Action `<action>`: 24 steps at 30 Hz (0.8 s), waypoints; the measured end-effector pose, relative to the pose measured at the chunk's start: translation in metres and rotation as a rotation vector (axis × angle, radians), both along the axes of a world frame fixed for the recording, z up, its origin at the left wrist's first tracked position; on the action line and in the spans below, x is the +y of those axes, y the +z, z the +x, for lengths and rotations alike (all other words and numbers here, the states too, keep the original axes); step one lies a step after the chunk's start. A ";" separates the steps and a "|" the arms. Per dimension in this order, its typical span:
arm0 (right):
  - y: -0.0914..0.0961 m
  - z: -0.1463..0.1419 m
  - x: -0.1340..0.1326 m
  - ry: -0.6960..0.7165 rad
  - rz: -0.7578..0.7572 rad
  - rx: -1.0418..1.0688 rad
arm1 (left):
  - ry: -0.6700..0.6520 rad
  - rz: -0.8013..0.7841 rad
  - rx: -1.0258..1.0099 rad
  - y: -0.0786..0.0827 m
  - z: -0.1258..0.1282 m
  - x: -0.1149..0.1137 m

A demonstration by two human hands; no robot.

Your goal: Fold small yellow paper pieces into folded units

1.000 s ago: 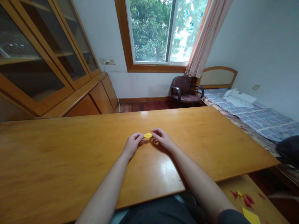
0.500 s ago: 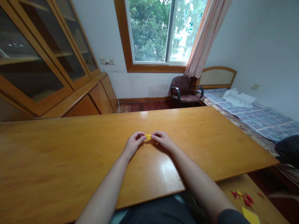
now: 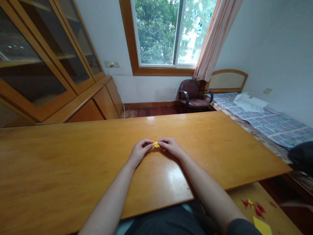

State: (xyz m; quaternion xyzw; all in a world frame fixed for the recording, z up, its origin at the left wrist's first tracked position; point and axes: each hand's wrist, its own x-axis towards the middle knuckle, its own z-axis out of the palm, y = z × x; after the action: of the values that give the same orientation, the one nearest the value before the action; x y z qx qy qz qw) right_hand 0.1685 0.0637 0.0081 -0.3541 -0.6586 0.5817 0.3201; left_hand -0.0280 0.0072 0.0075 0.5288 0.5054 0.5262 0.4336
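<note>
Between my two hands is a small folded piece of yellow paper [image 3: 156, 144], held just above the wooden table [image 3: 73, 156]. My left hand [image 3: 142, 148] pinches its left end between thumb and fingers. On the other side, my right hand [image 3: 169, 145] grips the right end in the same way. The fingertips cover both ends of the paper, so only its middle shows, roughly diamond-shaped.
At lower right, a lower wooden surface [image 3: 276, 212] bears several red folded paper pieces [image 3: 259, 209], a yellow one [image 3: 250, 202] and a yellow paper sheet [image 3: 262, 226]. Beyond the table stand an armchair [image 3: 193, 93], a bed [image 3: 269, 124] and a glass-door cabinet [image 3: 70, 81].
The yellow paper has changed from a narrow slanted shape to a wider diamond-like one between the fingers. My left hand has shifted very slightly; the right hand stays nearly in place.
</note>
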 end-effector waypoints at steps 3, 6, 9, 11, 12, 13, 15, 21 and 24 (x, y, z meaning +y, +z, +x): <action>-0.001 0.001 0.001 -0.001 -0.018 0.013 | -0.002 0.094 0.059 -0.001 -0.002 0.001; -0.004 0.001 0.003 -0.003 -0.034 0.027 | -0.011 0.144 0.099 -0.001 -0.004 0.001; -0.007 0.001 0.005 0.004 -0.028 0.038 | -0.014 0.153 0.099 -0.001 -0.004 0.001; -0.007 0.001 0.005 0.016 -0.042 0.040 | -0.012 0.153 0.096 -0.001 -0.004 0.001; -0.007 0.001 0.005 0.014 -0.046 0.044 | -0.010 0.152 0.095 0.000 -0.004 0.001; -0.007 0.001 0.005 0.015 -0.050 0.046 | -0.011 0.150 0.095 0.000 -0.004 0.000; -0.007 0.001 0.004 0.015 -0.055 0.048 | -0.009 0.148 0.095 0.001 -0.004 0.000; -0.008 -0.001 0.003 0.000 0.022 0.003 | 0.035 0.017 0.065 0.001 0.001 -0.001; -0.006 -0.002 0.003 0.006 0.126 -0.048 | 0.020 -0.033 0.076 -0.002 0.005 0.000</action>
State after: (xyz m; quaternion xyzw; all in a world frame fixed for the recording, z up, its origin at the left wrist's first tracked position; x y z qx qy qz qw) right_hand 0.1663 0.0668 0.0016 -0.3450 -0.7025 0.5314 0.3242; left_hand -0.0232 0.0074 0.0058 0.5360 0.5354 0.5017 0.4175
